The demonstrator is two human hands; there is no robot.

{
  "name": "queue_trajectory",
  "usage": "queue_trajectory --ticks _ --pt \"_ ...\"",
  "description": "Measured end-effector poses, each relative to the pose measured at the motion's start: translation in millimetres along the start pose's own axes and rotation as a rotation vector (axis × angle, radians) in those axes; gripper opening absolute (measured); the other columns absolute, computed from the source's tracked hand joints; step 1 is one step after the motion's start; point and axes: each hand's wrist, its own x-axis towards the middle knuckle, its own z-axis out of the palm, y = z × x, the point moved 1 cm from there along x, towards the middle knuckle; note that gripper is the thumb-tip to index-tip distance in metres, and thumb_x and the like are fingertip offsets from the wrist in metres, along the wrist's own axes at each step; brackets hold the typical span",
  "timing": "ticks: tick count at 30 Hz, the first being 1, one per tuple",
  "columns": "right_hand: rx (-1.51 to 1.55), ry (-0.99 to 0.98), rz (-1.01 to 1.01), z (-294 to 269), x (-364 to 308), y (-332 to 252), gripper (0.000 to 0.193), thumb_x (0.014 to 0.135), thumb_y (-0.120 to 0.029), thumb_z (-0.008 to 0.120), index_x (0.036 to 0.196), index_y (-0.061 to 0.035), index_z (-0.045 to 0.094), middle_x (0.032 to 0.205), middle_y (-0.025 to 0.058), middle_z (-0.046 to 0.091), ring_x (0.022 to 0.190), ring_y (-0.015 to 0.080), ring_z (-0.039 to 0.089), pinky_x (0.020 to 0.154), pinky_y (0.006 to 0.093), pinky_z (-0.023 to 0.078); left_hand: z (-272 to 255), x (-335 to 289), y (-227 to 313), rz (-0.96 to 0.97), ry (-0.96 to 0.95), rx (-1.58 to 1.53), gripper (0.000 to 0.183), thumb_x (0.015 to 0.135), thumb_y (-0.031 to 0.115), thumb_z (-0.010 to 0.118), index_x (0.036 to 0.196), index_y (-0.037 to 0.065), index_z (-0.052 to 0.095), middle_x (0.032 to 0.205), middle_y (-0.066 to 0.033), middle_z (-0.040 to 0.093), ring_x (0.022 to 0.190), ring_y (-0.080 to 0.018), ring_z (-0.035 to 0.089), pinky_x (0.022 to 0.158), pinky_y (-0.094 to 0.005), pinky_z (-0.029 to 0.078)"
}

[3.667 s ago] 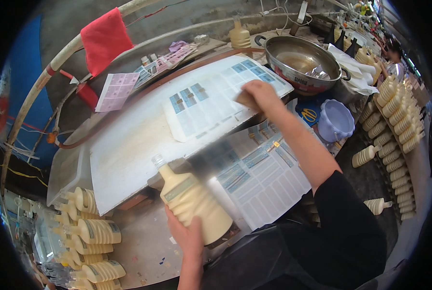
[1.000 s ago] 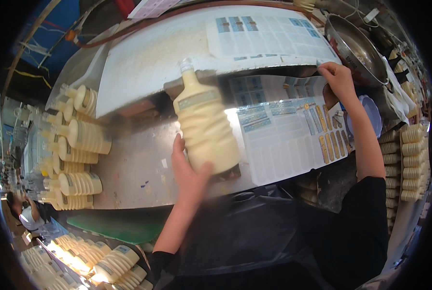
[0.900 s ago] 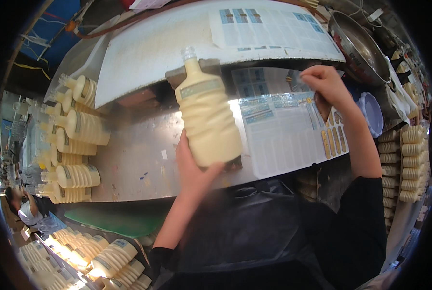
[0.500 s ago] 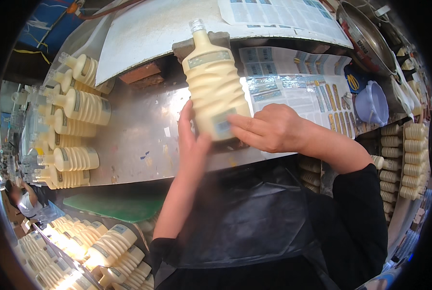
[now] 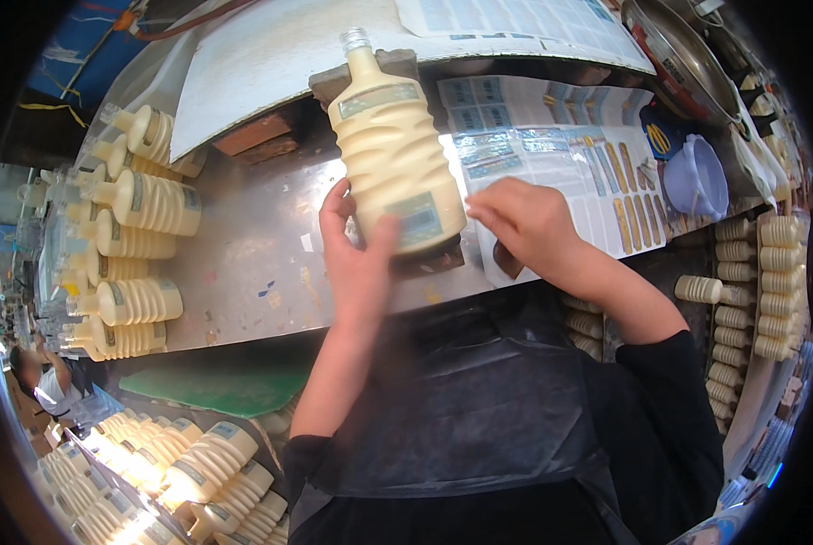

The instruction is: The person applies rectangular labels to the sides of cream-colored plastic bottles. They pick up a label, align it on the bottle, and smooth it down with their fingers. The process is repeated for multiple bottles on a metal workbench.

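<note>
Ribbed cream bottle, near edge of the metal surface, long axis running away from the person, neck farthest. Left hand, the nearer: curled on its lower left side, thumb by the blue label. Right hand: fingertips pinched just beside its lower right side, brown flat piece gripped under the palm.

Light and shade around a grey, shiny metal tabletop

A broad white board stands raised along the tabletop's far side, above reddish rectangular blocks. Beyond the far left corner, a blue panel shows partly shadowed. A flat green sheet lies below the tabletop's near left edge. Strong light falls left of the sheet; pale glare crosses the metal. Dark shade fills the space beneath the tabletop's right end.
</note>
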Motion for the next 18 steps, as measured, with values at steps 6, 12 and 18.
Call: queue_trajectory --ticks 6,12,18 --pt "0.595 -0.064 0.671 26.0 17.5 -7.1 0.052 0.091 -0.027 0.076 0.132 0.0023 0.062 0.076 -0.0013 0.057 0.074 0.0067 0.057 0.065 0.0256 0.047 -2.7 -2.2 -10.0 0.046 -0.021 -0.103 0.067 0.094 0.015 0.068 0.152 0.002 0.038 0.151 -0.0202 0.042 0.14 -0.0291 0.044 0.115 -0.0416 0.038" --pt "0.438 -0.192 0.705 26.5 23.9 -9.3 0.082 0.079 -0.047 0.083 0.134 0.0087 0.058 0.09 0.0157 0.072 0.085 0.0236 0.071 0.078 0.035 0.055 7.6 -7.4 8.2 -0.007 -0.009 -0.121 0.067 0.092 0.009 0.07 0.15 0.001 0.037 0.149 -0.019 0.043 0.139 -0.0282 0.045 0.115 -0.0413 0.04" --pt "0.479 -0.157 0.713 28.2 22.1 -10.8 0.081 0.078 -0.045 0.083 0.133 0.0087 0.059 0.09 0.0155 0.072 0.085 0.0234 0.071 0.078 0.0349 0.056 4.9 -4.8 2.6 0.006 -0.004 -0.133 0.07 0.089 0.008 0.074 0.149 0.0 0.038 0.146 -0.0193 0.045 0.138 -0.0273 0.046 0.115 -0.0409 0.041"
